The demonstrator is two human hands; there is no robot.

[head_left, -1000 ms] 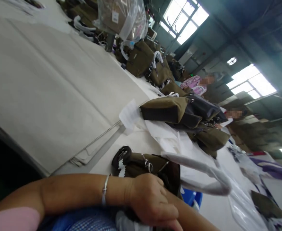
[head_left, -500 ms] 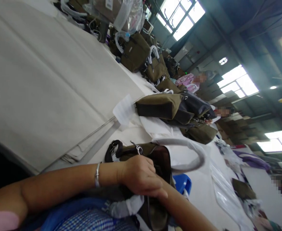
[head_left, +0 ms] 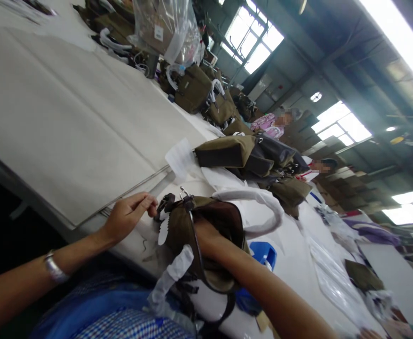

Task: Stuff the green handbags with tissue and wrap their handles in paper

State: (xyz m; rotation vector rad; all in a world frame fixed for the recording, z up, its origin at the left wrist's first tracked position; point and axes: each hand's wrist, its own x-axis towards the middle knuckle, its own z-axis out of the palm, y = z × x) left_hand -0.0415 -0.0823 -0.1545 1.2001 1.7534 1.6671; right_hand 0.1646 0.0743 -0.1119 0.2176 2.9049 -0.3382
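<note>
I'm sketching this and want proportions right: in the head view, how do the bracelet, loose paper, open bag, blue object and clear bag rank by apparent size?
1. Open bag
2. Clear bag
3. Blue object and loose paper: too close to rank; blue object partly hidden
4. Bracelet

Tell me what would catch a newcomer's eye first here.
Most striking is the right arm reaching into an open olive bag at lower centre, its hand hidden inside. Left of the bag, the left hand sits close to its edge, below a silvery bracelet's wrist. Beyond lie more olive-and-black bags.
</note>
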